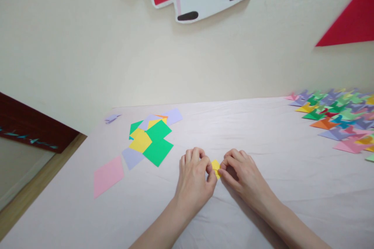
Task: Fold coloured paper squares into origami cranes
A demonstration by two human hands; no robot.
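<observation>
A small folded yellow paper (216, 167) lies between both hands on the pale cloth-covered table (263, 132). My left hand (195, 177) has its fingers curled and pinches the paper's left side. My right hand (240, 171) pinches the right side with thumb and fingertips. Most of the paper is hidden by the fingers.
A loose pile of flat paper squares (152, 136), green, yellow and lilac, lies left of the hands, with a pink square (108, 175) nearer the left edge. Several folded coloured paper figures (339, 118) crowd the far right. A small lilac folded piece (112, 118) sits by the wall.
</observation>
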